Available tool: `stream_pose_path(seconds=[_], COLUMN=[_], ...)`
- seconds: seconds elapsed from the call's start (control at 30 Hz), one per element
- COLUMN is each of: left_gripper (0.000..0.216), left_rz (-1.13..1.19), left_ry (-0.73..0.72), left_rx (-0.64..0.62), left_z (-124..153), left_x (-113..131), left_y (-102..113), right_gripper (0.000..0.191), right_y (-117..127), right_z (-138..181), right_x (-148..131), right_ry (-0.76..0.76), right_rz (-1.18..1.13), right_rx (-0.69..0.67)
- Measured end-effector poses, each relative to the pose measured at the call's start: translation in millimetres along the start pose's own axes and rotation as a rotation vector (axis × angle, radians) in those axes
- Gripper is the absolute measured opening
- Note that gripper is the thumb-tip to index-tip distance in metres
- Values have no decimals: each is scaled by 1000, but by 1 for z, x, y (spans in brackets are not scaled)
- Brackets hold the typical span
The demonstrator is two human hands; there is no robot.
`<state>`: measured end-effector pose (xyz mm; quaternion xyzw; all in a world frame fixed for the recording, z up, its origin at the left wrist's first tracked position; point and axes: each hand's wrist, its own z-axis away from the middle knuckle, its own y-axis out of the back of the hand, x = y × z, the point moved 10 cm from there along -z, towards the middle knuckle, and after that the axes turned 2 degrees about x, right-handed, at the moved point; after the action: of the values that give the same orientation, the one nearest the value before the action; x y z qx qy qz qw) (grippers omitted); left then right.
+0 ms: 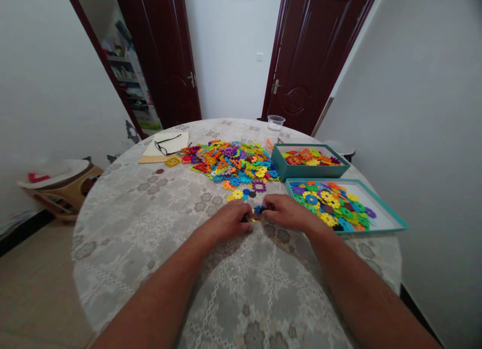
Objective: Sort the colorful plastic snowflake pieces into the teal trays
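My left hand point(234, 218) and my right hand point(285, 211) meet low over the near middle of the table, both closed with fingertips pinched. Between them is a blue interlocking disc point(258, 210), gripped by my right fingers. A bit of a yellow interlocking disc point(254, 218) shows at my left fingertips, mostly hidden by the hand. Just beyond my hands lie a yellow notched disc point(237, 194), a small black disc point(252, 194) and a purple square piece point(259, 186). Behind these spreads a large heap of colourful plastic pieces point(229, 160).
At the right stand a deep teal box point(311, 172) and a shallow teal-rimmed tray point(384, 221), both holding many pieces. Glasses point(162, 148) rest on a pale notebook point(181, 140) at the left. A clear plastic bowl point(276, 121) sits at the far edge of the round table point(124, 228).
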<state>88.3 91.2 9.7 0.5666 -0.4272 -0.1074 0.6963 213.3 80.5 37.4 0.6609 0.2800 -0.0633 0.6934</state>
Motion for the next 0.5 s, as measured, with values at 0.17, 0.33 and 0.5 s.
stream_pose_path(seconds=[0.17, 0.33, 0.5], left_gripper=[31, 21, 21], left_rz=[90, 67, 57], left_ry=[57, 92, 84], left_rx=[-78, -65, -11], left_z=[16, 15, 9], left_x=[-19, -28, -24], left_y=[18, 17, 10], right_gripper=[13, 16, 29], right_y=[77, 109, 133], right_z=[27, 61, 64], right_x=[56, 144, 129], right_ry=[-231, -578, -594], right_rz=[217, 378, 530], right_rx=[196, 171, 486])
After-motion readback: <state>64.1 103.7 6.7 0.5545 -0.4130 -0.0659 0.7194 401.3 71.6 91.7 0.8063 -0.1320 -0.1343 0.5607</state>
